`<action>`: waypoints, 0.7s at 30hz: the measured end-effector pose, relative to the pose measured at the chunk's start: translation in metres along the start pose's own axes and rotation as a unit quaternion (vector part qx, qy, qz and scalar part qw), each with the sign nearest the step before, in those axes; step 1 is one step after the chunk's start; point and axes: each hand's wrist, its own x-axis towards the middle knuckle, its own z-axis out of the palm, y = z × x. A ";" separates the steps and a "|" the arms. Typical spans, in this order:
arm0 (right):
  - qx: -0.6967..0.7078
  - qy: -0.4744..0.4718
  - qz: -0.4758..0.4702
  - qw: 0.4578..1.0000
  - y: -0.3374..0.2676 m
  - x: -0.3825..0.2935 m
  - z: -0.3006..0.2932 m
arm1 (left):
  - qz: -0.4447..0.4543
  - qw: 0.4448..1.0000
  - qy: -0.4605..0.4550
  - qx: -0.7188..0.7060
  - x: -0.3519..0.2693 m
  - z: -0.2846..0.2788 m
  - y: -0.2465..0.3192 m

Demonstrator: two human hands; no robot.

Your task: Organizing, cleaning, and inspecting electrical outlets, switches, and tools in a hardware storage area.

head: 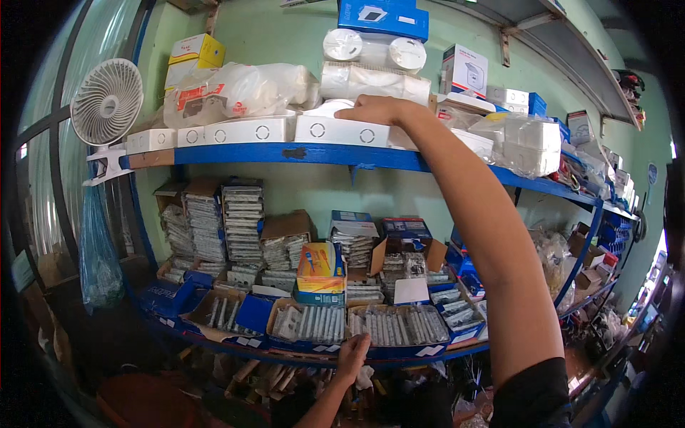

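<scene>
My right hand (pixel 369 109) reaches up to the upper shelf, its fingers at a round white plastic piece (pixel 330 108) that lies on a white junction box (pixel 342 131). Whether the fingers grip the piece cannot be told. Low in the picture, my left hand (pixel 354 350) is at the front edge of the lower shelf. Its fingers are curled beside a blue cardboard box of plastic-wrapped white plates (pixel 398 325); what they touch is unclear. Just left stands another open box of wrapped plates (pixel 316 322).
A blue metal shelf edge (pixel 241 154) crosses the view. A white clip-on fan (pixel 108 107) is at its left end, above a hanging blue plastic bag (pixel 99 257). Plastic-wrapped rolls (pixel 374 80) stand behind my right hand. Stacked wrapped plates (pixel 243 222) fill the lower shelf's back.
</scene>
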 end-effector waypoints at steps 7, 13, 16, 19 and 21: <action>-0.035 0.026 0.053 0.998 -0.007 -0.015 -0.002 | 0.180 0.983 0.003 -0.029 0.004 0.004 -0.009; -0.071 0.016 -0.057 0.996 -0.003 -0.002 0.002 | 0.238 0.953 0.178 -0.053 0.007 0.008 -0.021; 0.002 0.069 0.006 0.998 0.006 -0.001 0.006 | 0.273 0.949 0.117 -0.101 0.007 0.008 -0.013; 0.028 0.057 0.017 0.998 -0.004 -0.005 0.004 | 0.235 0.959 0.126 -0.092 0.001 0.007 -0.005; 0.044 0.054 0.012 0.998 -0.009 -0.009 0.004 | 0.243 0.960 0.125 -0.056 0.001 0.009 -0.002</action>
